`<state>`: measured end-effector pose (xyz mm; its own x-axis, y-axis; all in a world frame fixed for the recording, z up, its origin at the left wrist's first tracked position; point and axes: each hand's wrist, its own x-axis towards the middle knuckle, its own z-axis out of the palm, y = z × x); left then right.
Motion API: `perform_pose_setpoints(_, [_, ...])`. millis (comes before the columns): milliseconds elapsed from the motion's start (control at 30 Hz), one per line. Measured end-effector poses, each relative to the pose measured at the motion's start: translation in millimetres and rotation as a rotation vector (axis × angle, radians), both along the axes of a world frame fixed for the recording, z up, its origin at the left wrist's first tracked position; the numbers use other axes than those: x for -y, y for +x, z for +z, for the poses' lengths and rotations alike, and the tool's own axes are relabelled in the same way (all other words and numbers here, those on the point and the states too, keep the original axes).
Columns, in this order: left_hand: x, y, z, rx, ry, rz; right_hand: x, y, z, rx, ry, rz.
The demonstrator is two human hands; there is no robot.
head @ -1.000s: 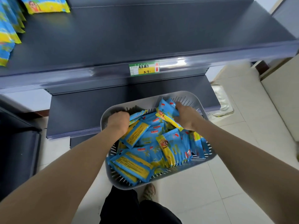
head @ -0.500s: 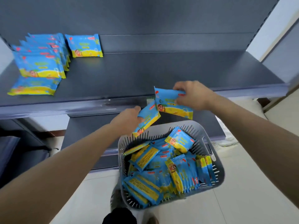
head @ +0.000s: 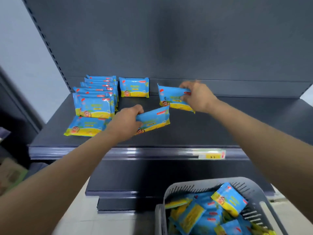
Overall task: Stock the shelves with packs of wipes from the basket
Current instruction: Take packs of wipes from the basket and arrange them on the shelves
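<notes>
Gripping one wipes pack [head: 153,119] is the left hand [head: 126,122]; the right hand [head: 197,96] pinches another pack [head: 172,99].

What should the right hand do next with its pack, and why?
Probably stand its pack on the shelf, right of the lone upright pack: the right hand grips it tilted over bare shelf there, near the back wall.

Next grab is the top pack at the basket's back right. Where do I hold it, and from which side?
Probably pinch the top pack by its raised far end, coming from above. It lies tilted, face up, with that end free near the wall of the basket, while its lower end is bedded among the other packs.
</notes>
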<state>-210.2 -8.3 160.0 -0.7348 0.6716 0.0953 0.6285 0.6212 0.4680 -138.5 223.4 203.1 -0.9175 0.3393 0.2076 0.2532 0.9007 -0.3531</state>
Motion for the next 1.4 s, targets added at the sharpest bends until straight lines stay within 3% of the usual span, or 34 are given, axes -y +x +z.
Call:
perform_pose_setpoints(400, [0,-106,-16,-0.222,-0.161,-0.066,17,-173,-56,0.147,-0.287,0.127])
perform_pose_setpoints(567, [-12,-135,-27,-0.436,-0.255,-0.097,16,-197,-74,0.012,-0.493,0.02])
perform_pose_setpoints(800, [-34,-165,-23,-0.52,-0.335,-0.073,6,-210,-81,-0.122,-0.68,-0.1])
perform_pose_setpoints(933, [-50,-182,-20,-0.555,-0.401,-0.043,3,-207,-77,-0.17,-0.608,-0.11])
perform_pose_setpoints(1233, [-69,-209,-21,-0.539,-0.35,0.106,5,-183,-63,-0.222,-0.335,-0.109])
perform_pose_setpoints(1400, [-69,-202,-26,-0.6,-0.36,0.112,8,-165,-64,-0.231,-0.288,-0.126])
